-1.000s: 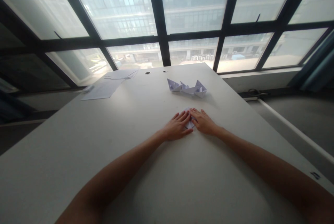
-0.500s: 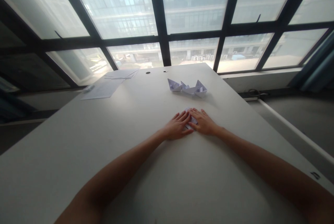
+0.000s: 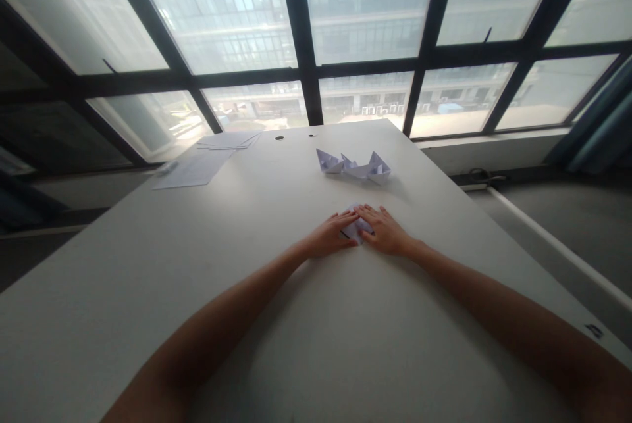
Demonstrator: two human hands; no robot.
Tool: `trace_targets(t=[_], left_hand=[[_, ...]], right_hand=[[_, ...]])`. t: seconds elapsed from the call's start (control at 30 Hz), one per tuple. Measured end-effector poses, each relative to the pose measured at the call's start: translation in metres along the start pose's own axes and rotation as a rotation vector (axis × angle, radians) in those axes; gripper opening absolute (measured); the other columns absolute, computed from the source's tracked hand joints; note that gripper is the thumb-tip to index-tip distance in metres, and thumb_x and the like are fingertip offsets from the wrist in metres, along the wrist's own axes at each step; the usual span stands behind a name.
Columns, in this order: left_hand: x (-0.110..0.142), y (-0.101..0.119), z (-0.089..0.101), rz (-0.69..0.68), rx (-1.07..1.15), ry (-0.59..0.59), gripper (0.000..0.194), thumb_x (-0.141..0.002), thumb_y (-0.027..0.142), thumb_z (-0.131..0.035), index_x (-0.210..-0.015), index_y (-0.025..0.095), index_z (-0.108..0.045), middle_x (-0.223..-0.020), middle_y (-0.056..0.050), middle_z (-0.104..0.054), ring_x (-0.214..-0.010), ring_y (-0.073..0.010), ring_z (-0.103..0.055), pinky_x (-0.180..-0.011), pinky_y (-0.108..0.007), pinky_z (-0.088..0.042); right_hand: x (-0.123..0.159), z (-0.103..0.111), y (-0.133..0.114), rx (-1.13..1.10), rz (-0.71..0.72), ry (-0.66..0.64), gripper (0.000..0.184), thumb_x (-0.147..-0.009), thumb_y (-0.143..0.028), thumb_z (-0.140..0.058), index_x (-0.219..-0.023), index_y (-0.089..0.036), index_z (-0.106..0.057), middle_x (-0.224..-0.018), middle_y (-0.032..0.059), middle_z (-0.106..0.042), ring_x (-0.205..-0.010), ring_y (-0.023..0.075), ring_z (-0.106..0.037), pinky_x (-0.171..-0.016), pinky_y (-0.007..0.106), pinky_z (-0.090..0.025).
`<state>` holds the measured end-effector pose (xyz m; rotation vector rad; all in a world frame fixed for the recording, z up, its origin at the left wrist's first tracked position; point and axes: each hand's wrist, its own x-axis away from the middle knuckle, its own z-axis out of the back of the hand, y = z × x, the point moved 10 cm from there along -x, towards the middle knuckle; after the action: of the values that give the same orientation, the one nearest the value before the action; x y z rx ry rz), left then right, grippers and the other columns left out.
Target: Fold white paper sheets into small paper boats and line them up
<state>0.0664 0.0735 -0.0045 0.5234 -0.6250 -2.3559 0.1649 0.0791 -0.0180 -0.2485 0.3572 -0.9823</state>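
A small folded piece of white paper (image 3: 352, 231) lies flat on the white table, partly covered by both hands. My left hand (image 3: 326, 237) arches over its left side, fingers stretched out and the thumb low near the paper's front corner. Flat on the right side of the paper rests my right hand (image 3: 386, 231), its fingers extended. The fingertips of both hands come close together at the paper's far edge. Beyond them stand folded paper boats (image 3: 378, 170) in a row, touching or nearly touching.
Flat sheets of paper (image 3: 190, 170) are spread at the table's far left, with more paper (image 3: 230, 140) behind them. A dark round hole (image 3: 279, 138) sits near the far edge of the table (image 3: 237, 225). Large framed windows rise behind it.
My left hand has shifted slightly left and lifted into an arch, uncovering more of the folded paper. My right hand stays in place on it.
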Motion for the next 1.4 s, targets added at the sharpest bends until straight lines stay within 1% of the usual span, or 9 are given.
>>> trace_targets(t=[0.13,0.3,0.57,0.7,0.8,0.97,1.17,1.27,1.4], left_hand=[[0.001,-0.006,0.014,-0.012,0.168,0.075,0.071,-0.074,0.038,-0.082,-0.14,0.028,-0.056,-0.146,-0.011,-0.052,-0.135,-0.0313,-0.05,-0.113,-0.046,-0.039],[0.004,-0.006,0.019,-0.003,0.134,0.123,0.055,-0.072,0.041,-0.082,-0.124,0.028,-0.07,-0.139,-0.009,-0.059,-0.132,-0.032,-0.053,-0.113,-0.045,-0.039],[0.002,-0.004,0.017,-0.009,0.115,0.099,0.032,-0.085,0.044,-0.071,-0.113,0.03,-0.074,-0.135,-0.006,-0.063,-0.133,-0.028,-0.053,-0.116,-0.04,-0.035],[0.003,-0.001,0.018,-0.035,0.192,0.115,0.024,-0.09,0.038,-0.066,-0.11,0.028,-0.076,-0.129,-0.006,-0.067,-0.129,-0.0272,-0.057,-0.119,-0.041,-0.032],[0.004,-0.009,0.02,0.013,0.212,0.161,0.024,-0.09,0.036,-0.065,-0.111,0.028,-0.075,-0.128,-0.005,-0.068,-0.128,-0.028,-0.058,-0.118,-0.042,-0.033],[0.003,-0.009,0.017,-0.01,0.048,0.148,0.028,-0.095,0.033,-0.056,-0.118,0.029,-0.071,-0.131,-0.003,-0.066,-0.127,-0.0239,-0.058,-0.117,-0.041,-0.035],[0.003,-0.007,0.018,-0.028,-0.086,0.165,0.03,-0.098,0.03,-0.049,-0.117,0.024,-0.072,-0.131,-0.007,-0.064,-0.117,-0.0227,-0.063,-0.107,-0.038,-0.046],[0.003,-0.009,0.023,0.003,-0.119,0.202,0.027,-0.098,0.032,-0.052,-0.108,0.024,-0.075,-0.118,-0.007,-0.066,-0.105,-0.0204,-0.063,-0.098,-0.035,-0.049],[0.002,-0.007,0.027,0.014,-0.206,0.232,0.026,-0.098,0.033,-0.052,-0.097,0.022,-0.076,-0.098,-0.007,-0.067,-0.095,-0.0203,-0.059,-0.091,-0.034,-0.048]], right_hand=[[0.0,0.0,-0.001,0.016,0.011,0.001,0.068,-0.091,-0.03,-0.05,-0.156,-0.019,-0.029,-0.159,0.0126,-0.033,-0.149,0.0272,-0.025,-0.119,0.056,-0.016],[0.0,-0.001,0.0,0.024,0.015,-0.003,0.066,-0.093,-0.034,-0.047,-0.155,-0.017,-0.031,-0.159,0.0123,-0.033,-0.149,0.0275,-0.026,-0.119,0.056,-0.016],[0.001,0.002,-0.003,0.006,0.026,0.012,0.063,-0.092,-0.029,-0.05,-0.152,-0.015,-0.037,-0.157,0.014,-0.037,-0.148,0.0281,-0.028,-0.119,0.056,-0.017],[0.001,0.007,-0.004,-0.049,0.03,0.049,0.053,-0.092,-0.025,-0.05,-0.145,-0.017,-0.049,-0.152,0.0129,-0.045,-0.145,0.0272,-0.035,-0.119,0.053,-0.022],[0.0,0.011,0.0,-0.112,0.01,0.094,0.046,-0.093,-0.019,-0.045,-0.137,-0.018,-0.058,-0.147,0.0114,-0.052,-0.142,0.0248,-0.04,-0.119,0.049,-0.025],[0.0,0.017,0.012,-0.241,-0.035,0.19,0.059,-0.079,0.0,-0.041,-0.131,-0.018,-0.063,-0.138,0.0088,-0.062,-0.134,0.0218,-0.051,-0.118,0.044,-0.03],[0.004,0.025,0.014,-0.293,-0.008,0.3,0.06,-0.067,0.005,-0.048,-0.119,-0.017,-0.069,-0.125,0.0107,-0.069,-0.122,0.0267,-0.06,-0.108,0.042,-0.044],[0.004,0.028,0.011,-0.292,0.018,0.325,0.057,-0.067,0.005,-0.05,-0.115,-0.018,-0.07,-0.122,0.0098,-0.07,-0.119,0.0255,-0.061,-0.108,0.041,-0.044],[0.005,0.033,0.005,-0.297,0.052,0.345,0.037,-0.074,-0.001,-0.056,-0.102,-0.019,-0.073,-0.11,0.0094,-0.071,-0.107,0.0236,-0.064,-0.101,0.037,-0.047]])
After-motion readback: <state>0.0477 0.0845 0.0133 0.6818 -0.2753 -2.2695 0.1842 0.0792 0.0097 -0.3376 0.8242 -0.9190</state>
